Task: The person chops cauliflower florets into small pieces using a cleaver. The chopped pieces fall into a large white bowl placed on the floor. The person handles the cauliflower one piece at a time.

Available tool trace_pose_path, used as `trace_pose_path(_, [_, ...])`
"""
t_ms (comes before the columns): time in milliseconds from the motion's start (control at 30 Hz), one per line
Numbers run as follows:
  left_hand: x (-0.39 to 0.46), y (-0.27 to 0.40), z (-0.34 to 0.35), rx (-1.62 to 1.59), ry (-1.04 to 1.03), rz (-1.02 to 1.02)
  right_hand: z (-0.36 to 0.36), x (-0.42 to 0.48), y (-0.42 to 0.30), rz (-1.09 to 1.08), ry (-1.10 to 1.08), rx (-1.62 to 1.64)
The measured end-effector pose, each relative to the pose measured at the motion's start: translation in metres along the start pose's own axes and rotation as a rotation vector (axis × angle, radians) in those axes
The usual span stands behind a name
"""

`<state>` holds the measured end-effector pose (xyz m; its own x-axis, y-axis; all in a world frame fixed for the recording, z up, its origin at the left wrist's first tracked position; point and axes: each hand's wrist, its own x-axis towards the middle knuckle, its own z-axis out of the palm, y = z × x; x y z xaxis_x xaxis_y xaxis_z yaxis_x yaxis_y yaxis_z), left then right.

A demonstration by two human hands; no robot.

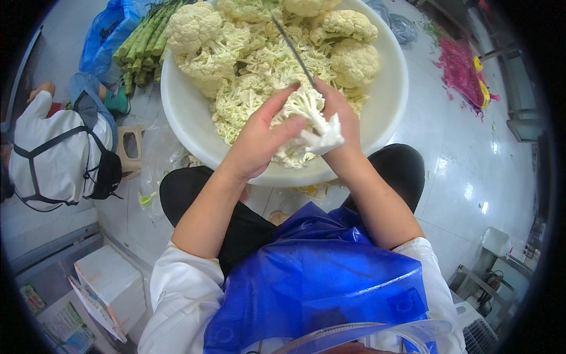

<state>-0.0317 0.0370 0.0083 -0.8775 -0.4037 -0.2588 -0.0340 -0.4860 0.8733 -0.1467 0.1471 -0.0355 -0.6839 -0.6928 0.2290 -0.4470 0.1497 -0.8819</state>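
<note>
Over a large white plastic tub [395, 104], my left hand [261, 135] holds a cut piece of cauliflower [316, 113], its thumb laid across the florets. The pale cut stem [329, 135] points toward my right wrist. My right hand [342, 106] grips a knife [294, 51] and sits close against the other side of the piece. The handle is hidden in the fist, and the narrow dark blade points up and away over the tub. Below it lies a heap of cut florets [261, 59]. Larger cauliflower heads [355, 62] rest around the tub's far side.
Green stalks [143, 48] lie beyond the tub's left side beside a blue plastic bag [108, 33]. Another person [57, 150] is at the left near a beige stool [130, 148]. A magenta mesh bag [462, 73] lies on the tiled floor at right. A white box [110, 283] stands lower left.
</note>
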Motion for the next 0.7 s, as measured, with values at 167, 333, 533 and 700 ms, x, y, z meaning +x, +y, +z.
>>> trace_pose_path(167, [-0.009, -0.002, 0.000, -0.093, 0.136, 0.108, -0.002, 0.006, 0.005, -0.066, 0.068, -0.155])
trace_pose_path(333, [-0.020, 0.022, -0.044, 0.473, 0.507, 0.538, -0.006, 0.004, -0.002, -0.223, 0.114, -0.025])
trace_pose_path(533, [-0.092, 0.045, -0.086, 0.208, 0.802, 0.638, 0.024, -0.023, -0.083, -0.723, -0.249, 0.055])
trace_pose_path(700, [-0.177, 0.055, -0.085, 0.052, 1.009, 0.677, 0.056, -0.033, -0.179, -1.016, -0.496, -0.138])
